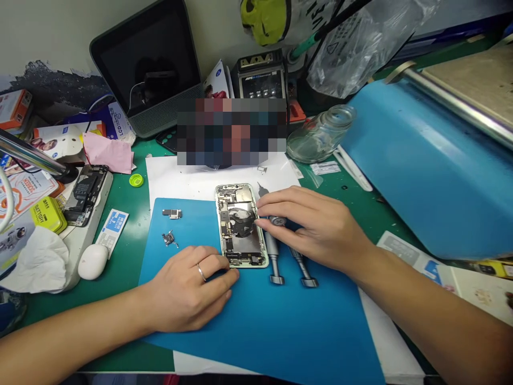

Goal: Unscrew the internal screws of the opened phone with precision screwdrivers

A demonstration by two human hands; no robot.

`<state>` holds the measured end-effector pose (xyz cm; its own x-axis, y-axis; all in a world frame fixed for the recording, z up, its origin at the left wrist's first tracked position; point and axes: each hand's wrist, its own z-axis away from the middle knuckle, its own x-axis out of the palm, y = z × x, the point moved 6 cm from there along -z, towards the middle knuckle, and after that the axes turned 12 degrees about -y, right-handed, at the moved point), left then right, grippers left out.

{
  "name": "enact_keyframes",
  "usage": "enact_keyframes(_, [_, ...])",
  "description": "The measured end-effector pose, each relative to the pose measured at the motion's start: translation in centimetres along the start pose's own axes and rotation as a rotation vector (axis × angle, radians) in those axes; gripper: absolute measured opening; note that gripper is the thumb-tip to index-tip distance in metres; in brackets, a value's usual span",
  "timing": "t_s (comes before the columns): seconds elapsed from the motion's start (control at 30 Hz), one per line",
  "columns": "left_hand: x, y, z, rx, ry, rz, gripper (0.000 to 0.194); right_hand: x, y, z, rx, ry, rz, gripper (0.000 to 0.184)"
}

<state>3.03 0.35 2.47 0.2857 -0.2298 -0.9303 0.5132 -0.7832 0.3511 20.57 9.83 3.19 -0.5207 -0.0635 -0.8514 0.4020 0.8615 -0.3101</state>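
An opened phone (242,243), its circuit boards and inner parts showing, lies on a blue mat (260,331). My left hand (196,289), with a ring on one finger, has its curled fingers at the phone's lower left corner. Across from it, the fingertips of my right hand (316,224) touch the phone's right edge. Under and beside that hand are a grey screwdriver (273,256) and a second screwdriver (304,267). A round screwdriver cap (278,220) shows between my right fingers. To the left lie a small metal bracket (172,214) and a small loose part (170,239).
A glass jar (320,133) lies tilted behind the mat, near white tweezers (352,168). At the left stand a white earphone case (93,262) and another opened phone (86,195). A dark-screened device (148,59) leans at the back. A blue sheet (417,176) slopes at the right.
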Motion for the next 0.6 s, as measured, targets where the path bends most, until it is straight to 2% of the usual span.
enact_keyframes(0.6, [0.1, 0.1, 0.0, 0.014, -0.029, -0.005, 0.026, 1.2, 0.9, 0.3, 0.057, -0.116, -0.088, 0.006])
